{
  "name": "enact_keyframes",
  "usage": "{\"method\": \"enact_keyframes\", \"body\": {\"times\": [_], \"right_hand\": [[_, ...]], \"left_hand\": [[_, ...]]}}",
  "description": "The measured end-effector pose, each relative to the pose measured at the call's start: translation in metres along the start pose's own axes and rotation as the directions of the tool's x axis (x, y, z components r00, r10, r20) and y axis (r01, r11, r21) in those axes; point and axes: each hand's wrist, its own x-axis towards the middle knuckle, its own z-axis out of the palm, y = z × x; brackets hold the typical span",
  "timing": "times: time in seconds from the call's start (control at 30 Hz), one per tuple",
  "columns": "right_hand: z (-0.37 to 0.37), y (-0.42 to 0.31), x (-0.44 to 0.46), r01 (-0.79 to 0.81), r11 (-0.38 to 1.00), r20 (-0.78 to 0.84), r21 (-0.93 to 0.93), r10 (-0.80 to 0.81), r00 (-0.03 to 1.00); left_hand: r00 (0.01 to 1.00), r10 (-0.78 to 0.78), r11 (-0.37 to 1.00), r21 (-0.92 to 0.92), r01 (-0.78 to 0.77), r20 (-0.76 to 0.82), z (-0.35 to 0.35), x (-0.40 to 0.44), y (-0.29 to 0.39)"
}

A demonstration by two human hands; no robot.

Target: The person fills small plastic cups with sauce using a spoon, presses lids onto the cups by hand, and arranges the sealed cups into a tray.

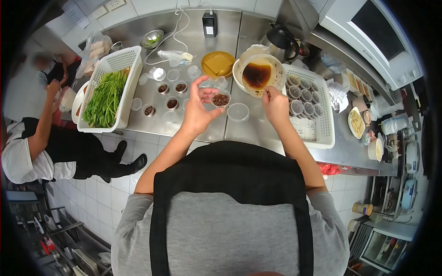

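Note:
My left hand (199,108) has its thumb and fingers round a small clear plastic cup (221,99) with dark reddish-brown bits in it. At the near rim of a white tub of dark brown sauce (256,75), my right hand (276,105) is closed in a pinch. A thin utensil seems to run from those fingers into the sauce; its lower end is hidden. A round clear lid (238,112) lies on the steel counter between my hands. Left of my left hand stand several similar cups of dark bits (172,103), with loose clear lids (173,75) around them.
A white basket of leafy greens (133,87) stands at left, and a white basket (325,131) with several lidded cups (306,95) at right. Behind are a yellow lid (218,64), a black kettle (279,42) and a white cable (177,32). Another person (50,147) stands at far left.

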Motion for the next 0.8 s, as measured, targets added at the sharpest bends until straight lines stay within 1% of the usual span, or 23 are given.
{"method": "enact_keyframes", "body": {"times": [0.1, 0.2, 0.3, 0.4, 0.6, 0.8], "right_hand": [[0.010, -0.008, -0.008, -0.109, 0.990, -0.003, 0.087, 0.109, 0.994], [0.015, -0.017, -0.010, -0.176, 0.970, 0.011, 0.167, 0.177, 0.984], [0.021, -0.020, -0.010, -0.191, 0.951, -0.014, 0.245, 0.200, 0.980], [0.022, -0.023, -0.010, -0.243, 0.931, 0.029, 0.274, 0.245, 0.969], [0.026, -0.025, -0.008, -0.248, 0.913, 0.021, 0.323, 0.255, 0.967], [0.030, -0.025, -0.004, -0.333, 0.845, 0.085, 0.418, 0.329, 0.941]], "left_hand": [[1.000, 0.002, 1.000, -0.002, -0.002, -0.005, -0.003, -0.001, 0.000], [1.000, 0.000, 1.000, -0.002, 0.000, -0.010, -0.004, -0.001, 0.000], [1.000, -0.004, 1.000, 0.001, 0.004, -0.014, -0.004, -0.001, 0.002], [1.000, -0.009, 1.000, -0.005, 0.009, -0.013, -0.004, -0.002, 0.002], [1.000, -0.014, 1.000, 0.001, 0.014, -0.015, -0.005, -0.005, 0.003], [0.999, -0.019, 1.000, 0.004, 0.019, -0.037, -0.006, -0.008, 0.004]]}}
